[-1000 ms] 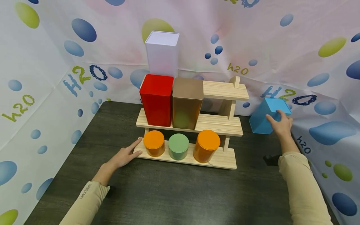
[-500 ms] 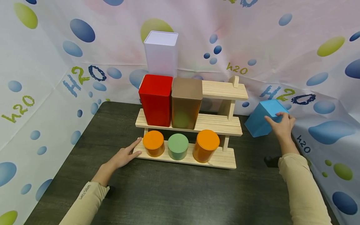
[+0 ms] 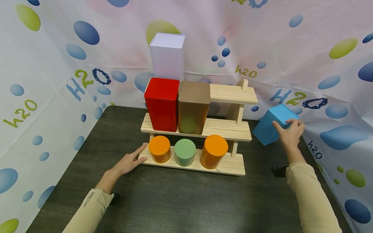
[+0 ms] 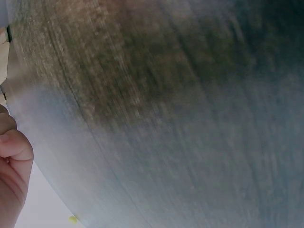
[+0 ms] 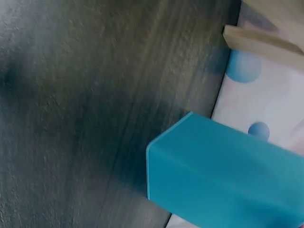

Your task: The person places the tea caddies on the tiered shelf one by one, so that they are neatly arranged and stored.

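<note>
At the right, my right hand (image 3: 290,133) pinches the near top end of a tall blue square canister (image 3: 268,128), thumb on one side and fingers on the other. One corner of the canister faces toward me. In the right wrist view the blue canister (image 5: 213,171) spans the lower right, above the dark table; the hand is out of that view. My left hand (image 3: 127,161) touches the left end of the bottom board of a three-step wooden shelf (image 3: 230,164), index finger extended, thumb at the front edge. The left wrist view shows only part of the left hand (image 4: 12,161).
Two orange round jars (image 3: 159,149) and a green one (image 3: 185,152) stand on the bottom step. A red canister (image 3: 161,106) and a brown canister (image 3: 193,110) fill the middle step's left. A white canister (image 3: 167,58) tops the shelf. Patterned cloth walls (image 3: 122,55) border the dark table (image 3: 175,200).
My right hand has turned the blue canister, so a corner now points toward me, and shifted it slightly left and nearer. The left hand and the shelf stay in place.
</note>
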